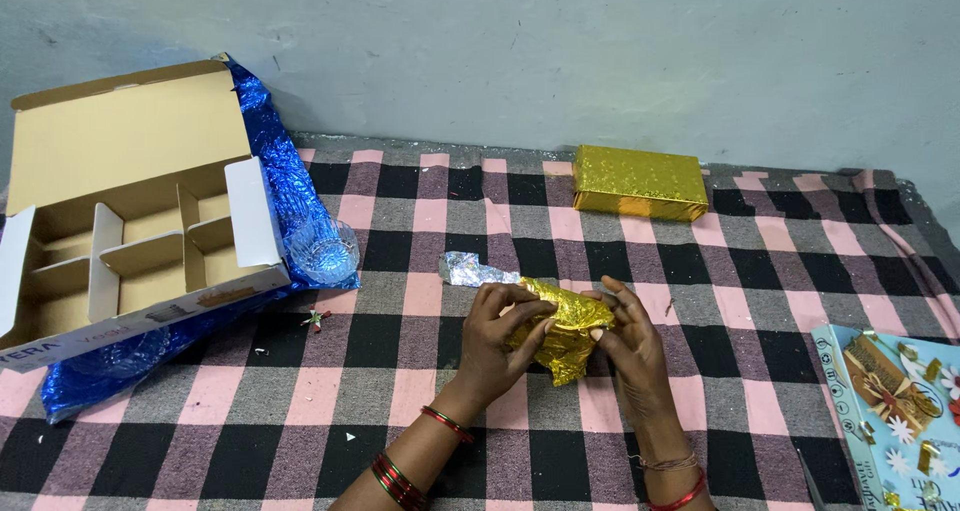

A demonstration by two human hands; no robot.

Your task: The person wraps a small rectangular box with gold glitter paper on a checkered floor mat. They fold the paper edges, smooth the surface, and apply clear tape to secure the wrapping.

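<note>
Both hands, left hand [497, 331] and right hand [628, 336], around crumpled gold foil [567, 329].

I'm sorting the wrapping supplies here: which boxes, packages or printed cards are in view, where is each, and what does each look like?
Open cardboard box: far left, tan dividers inside, white flaps, lying on blue foil.
Gold-wrapped box: far side of the checked cloth, rectangular, shiny.
Gold foil bundle: centre, crumpled, held between left hand and right hand.
Light-blue card: right edge, with bows and flowers.
</note>
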